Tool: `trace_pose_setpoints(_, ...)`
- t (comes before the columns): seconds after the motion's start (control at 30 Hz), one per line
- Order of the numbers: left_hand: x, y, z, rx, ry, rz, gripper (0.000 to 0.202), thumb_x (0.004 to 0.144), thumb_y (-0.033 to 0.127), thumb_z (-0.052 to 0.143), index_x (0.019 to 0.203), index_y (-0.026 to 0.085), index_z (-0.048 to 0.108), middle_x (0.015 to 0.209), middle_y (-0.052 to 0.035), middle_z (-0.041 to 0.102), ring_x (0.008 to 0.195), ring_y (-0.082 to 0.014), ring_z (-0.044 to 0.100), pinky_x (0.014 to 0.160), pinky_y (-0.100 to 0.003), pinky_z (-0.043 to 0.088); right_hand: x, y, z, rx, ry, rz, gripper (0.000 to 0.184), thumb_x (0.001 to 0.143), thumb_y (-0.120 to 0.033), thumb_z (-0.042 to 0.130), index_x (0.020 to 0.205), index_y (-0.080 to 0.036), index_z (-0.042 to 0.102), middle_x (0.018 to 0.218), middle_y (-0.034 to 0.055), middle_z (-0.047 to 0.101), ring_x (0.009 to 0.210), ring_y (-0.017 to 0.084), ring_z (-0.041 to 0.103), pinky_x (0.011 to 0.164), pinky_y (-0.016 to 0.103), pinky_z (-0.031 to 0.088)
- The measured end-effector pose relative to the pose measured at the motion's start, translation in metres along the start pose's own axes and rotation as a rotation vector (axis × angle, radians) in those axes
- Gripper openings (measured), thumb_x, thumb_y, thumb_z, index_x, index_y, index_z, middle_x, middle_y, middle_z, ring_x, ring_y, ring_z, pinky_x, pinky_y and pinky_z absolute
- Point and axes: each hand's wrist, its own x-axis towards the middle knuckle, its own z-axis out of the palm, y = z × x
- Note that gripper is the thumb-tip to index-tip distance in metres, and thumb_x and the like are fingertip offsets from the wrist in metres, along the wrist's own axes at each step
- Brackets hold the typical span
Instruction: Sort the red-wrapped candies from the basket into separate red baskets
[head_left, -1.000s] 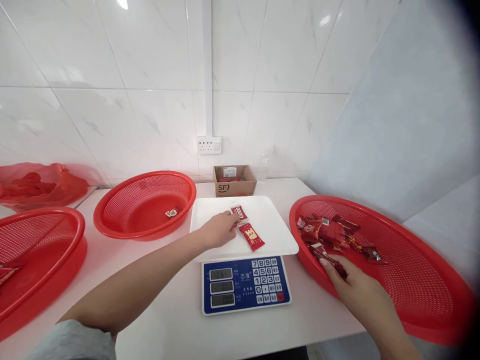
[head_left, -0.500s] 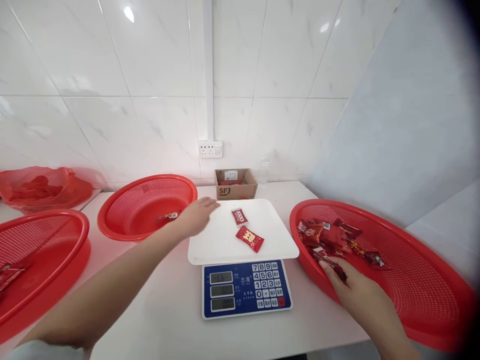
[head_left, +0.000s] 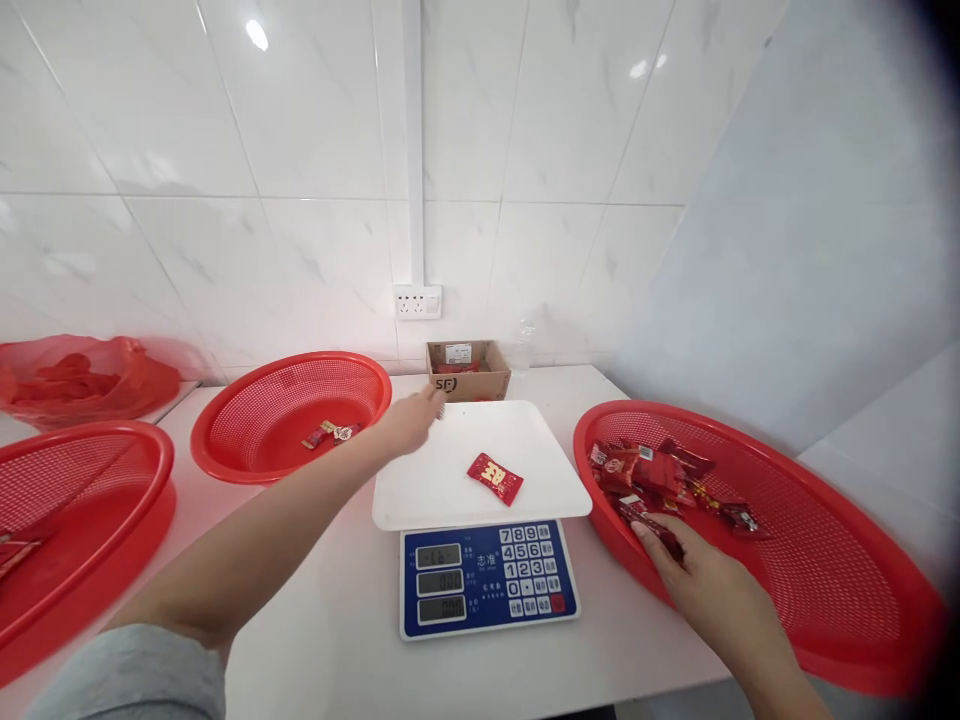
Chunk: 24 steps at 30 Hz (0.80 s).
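Note:
My left hand [head_left: 409, 420] is stretched out over the far left corner of the white scale tray [head_left: 442, 485], fingers extended and holding nothing, between the middle red basket [head_left: 225, 458] and a cardboard box [head_left: 469, 380]. One red wrapped candy [head_left: 495, 478] lies on the tray. Two wrapped candies [head_left: 330, 434] lie in the middle basket. My right hand [head_left: 697, 580] rests inside the right red basket [head_left: 825, 570], fingers pressed together on a dark red wrapped candy [head_left: 664, 535] at the near edge of a candy pile [head_left: 649, 468].
The scale's blue keypad and displays [head_left: 487, 580] face me. Another red basket [head_left: 90, 520] sits at the far left with something red in it, and a red plastic bag [head_left: 82, 380] behind it. A wall socket [head_left: 418, 301] is above the box. Tiled walls close the back and right.
My left hand swung from the scale tray toward the middle basket and back near the box. One candy has gone from the tray; the middle basket now holds two. My right hand stayed put.

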Motion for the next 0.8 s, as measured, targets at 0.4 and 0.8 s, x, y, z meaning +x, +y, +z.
trace_pose_setpoints(0.4,-0.041,0.010,-0.012,-0.148,0.019,0.043,0.038,0.092,0.035,0.041,0.128,0.025,0.048,0.135,-0.0031,0.051,0.125,-0.0168,0.044,0.103,-0.028,0.034,0.002,0.002,0.002,-0.004,0.000,0.007,0.052,0.084,-0.061,0.031,0.101,-0.026,0.065,0.091,0.0107,0.072,0.076,0.030,0.068,0.054,0.037,0.051)
trace_pose_setpoints(0.8,-0.026,0.054,0.019,-0.100,0.036,0.246,0.034,0.083,0.011,0.044,0.114,0.021,0.055,0.106,-0.0117,0.057,0.099,-0.0256,0.054,0.083,-0.037,0.046,0.001,0.004,0.004,0.009,-0.003,0.011,0.051,0.082,-0.061,0.033,0.101,-0.026,0.065,0.093,0.0080,0.073,0.072,0.031,0.067,0.052,0.038,0.052)
